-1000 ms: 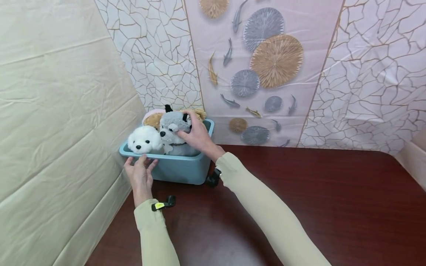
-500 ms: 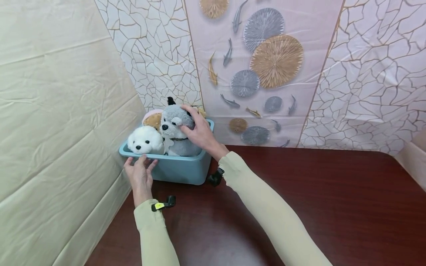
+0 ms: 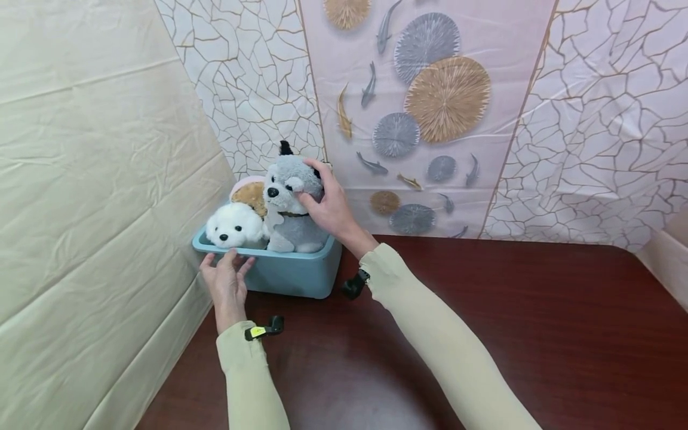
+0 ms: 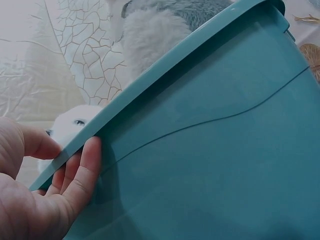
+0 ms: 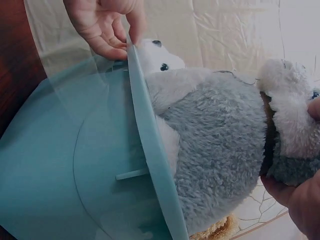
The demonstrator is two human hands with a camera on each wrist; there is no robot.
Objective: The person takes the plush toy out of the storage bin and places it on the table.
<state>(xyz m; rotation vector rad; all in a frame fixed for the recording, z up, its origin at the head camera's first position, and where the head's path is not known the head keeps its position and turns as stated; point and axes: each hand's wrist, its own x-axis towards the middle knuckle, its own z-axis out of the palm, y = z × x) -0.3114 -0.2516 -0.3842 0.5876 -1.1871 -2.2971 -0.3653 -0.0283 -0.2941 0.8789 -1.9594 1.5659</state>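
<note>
Well, right hand (image 3: 334,206): you grip the grey dog (image 3: 297,230) — seemingly supporting it.
Left hand (image 3: 224,286): you pinch the bin (image 3: 292,276) below — likely steadying.

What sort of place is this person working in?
Probably an indoor tabletop corner set up for recording: a dark reddish-brown table, a creased patterned backdrop behind it, and a small black device at each wrist.

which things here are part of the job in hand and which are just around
Seemingly in the job:
right hand, gripping the grey-and-white plush dog
left hand, holding the blue plastic bin by its rim

Seemingly just around:
white plush animal in the bin, not held
brown-and-pink plush toy behind it
dark red-brown table
patterned fabric backdrop
</note>
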